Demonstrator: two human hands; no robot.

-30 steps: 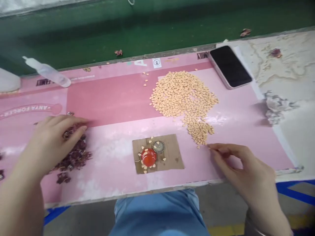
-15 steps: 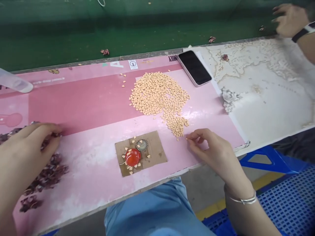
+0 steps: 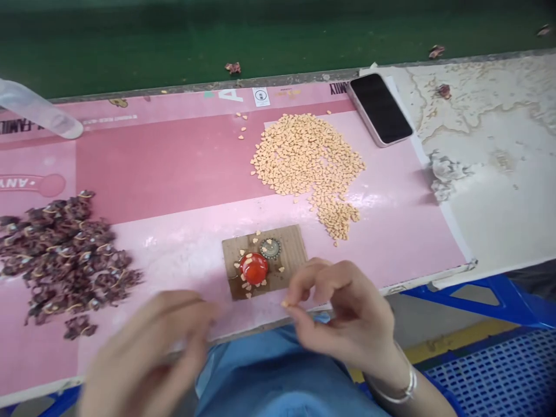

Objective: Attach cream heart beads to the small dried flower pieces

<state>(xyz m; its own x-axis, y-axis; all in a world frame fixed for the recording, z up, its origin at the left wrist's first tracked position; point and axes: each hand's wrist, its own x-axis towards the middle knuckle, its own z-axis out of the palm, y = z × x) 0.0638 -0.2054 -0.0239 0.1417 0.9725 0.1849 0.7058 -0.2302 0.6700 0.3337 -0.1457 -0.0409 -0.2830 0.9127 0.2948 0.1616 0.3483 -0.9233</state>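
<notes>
Between the thumb and index finger of my right hand (image 3: 343, 307) is a small tan heart-shaped piece (image 3: 284, 303), close to the table's front edge. My left hand (image 3: 160, 341) is smeared by motion at the lower left, and whatever its fingers hold cannot be made out. Just beyond my right fingers lies a brown cardboard piece (image 3: 289, 252) carrying a glossy red round blob (image 3: 253, 269), a bottle cap (image 3: 270, 248) and several loose hearts. A wide pile of the same tan hearts (image 3: 299, 156) spreads farther back. Dark purplish-brown crumpled bundles (image 3: 73, 255) are heaped at the left.
A phone (image 3: 380, 109) lies at the back right, near a white crumpled lump (image 3: 449, 174). A translucent plastic tube (image 3: 41, 110) is at the back left. Behind the pink-covered table runs a green surface (image 3: 174, 52) with dark scraps. A blue plastic stool (image 3: 495, 365) stands at the lower right.
My left hand has left the dark heap and moved right toward my body. My right hand went from the heart pile to the front edge with one heart. The other person's hand is gone from view.
</notes>
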